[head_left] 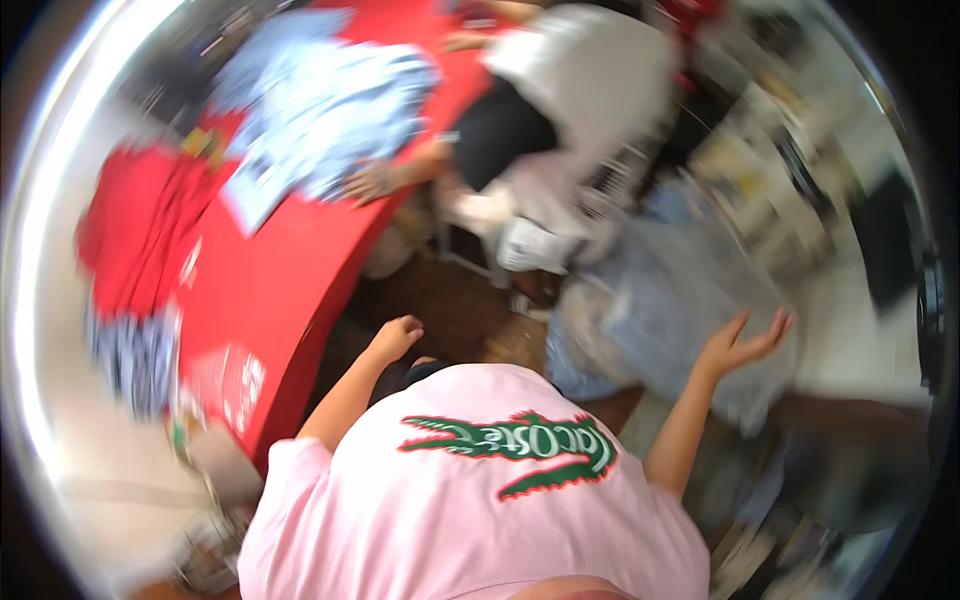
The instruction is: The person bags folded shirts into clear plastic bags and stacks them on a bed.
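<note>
Left hand (pixel 400 338) and right hand (pixel 745 345) are well apart in the head view: the left, near the frame's centre, has loosely curled fingers, and whether they close on anything small I cannot tell; the right, at centre right, is spread, palm showing, with nothing visible in it. Nearest the right hand is a large, slack bag of translucent grey plastic (pixel 680 290), right of centre; whether they touch is unclear. Such thin, bulky film would, I judge, handle best with a gathered fold in each palm rather than a fingertip pinch, well clear of the co-worker in a white top (pixel 600 80), bent over at upper centre. Toward the left, the long red-covered table (pixel 250 280) has an edge the left forearm should probably avoid catching.
</note>
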Motion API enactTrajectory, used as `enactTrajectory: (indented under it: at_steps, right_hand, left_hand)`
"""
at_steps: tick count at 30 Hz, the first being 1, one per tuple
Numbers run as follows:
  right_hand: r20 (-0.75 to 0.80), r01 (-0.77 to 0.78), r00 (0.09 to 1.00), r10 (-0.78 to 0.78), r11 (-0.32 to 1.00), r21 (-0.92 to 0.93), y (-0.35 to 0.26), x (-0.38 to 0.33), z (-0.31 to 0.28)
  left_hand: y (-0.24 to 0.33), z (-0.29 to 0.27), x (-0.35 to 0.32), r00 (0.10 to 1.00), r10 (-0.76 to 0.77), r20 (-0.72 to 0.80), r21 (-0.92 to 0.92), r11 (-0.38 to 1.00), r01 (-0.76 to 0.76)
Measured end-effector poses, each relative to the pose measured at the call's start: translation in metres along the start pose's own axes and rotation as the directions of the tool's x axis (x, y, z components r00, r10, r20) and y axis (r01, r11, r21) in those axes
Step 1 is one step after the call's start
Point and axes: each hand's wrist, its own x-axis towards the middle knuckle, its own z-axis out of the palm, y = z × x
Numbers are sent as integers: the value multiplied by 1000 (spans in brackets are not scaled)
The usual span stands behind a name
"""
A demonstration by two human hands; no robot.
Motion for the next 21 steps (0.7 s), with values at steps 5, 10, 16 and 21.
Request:
enactTrajectory:
  at_steps: [5, 10, 16, 21]
  right_hand:
    - [471, 315, 529, -706, 679, 664, -91, -43, 137]
    - [331, -74, -107, -938, 339, 938, -256, -155, 147]
    - [298, -81, -126, -946, 309, 947, -370, -196, 225]
    - [267, -60, -454, -850, 328, 943, -438, -238, 274]
  left_hand:
    - [15, 95, 87, 686, -76, -723, -319, 918, -235]
    - [-112, 42, -67, 199, -463, -864, -461, 886, 59]
    - [-247, 41, -63, -106, -786, -609, -793, 603, 83]
    - [-326, -9, -2, 152, -985, 81, -601, -170, -781]
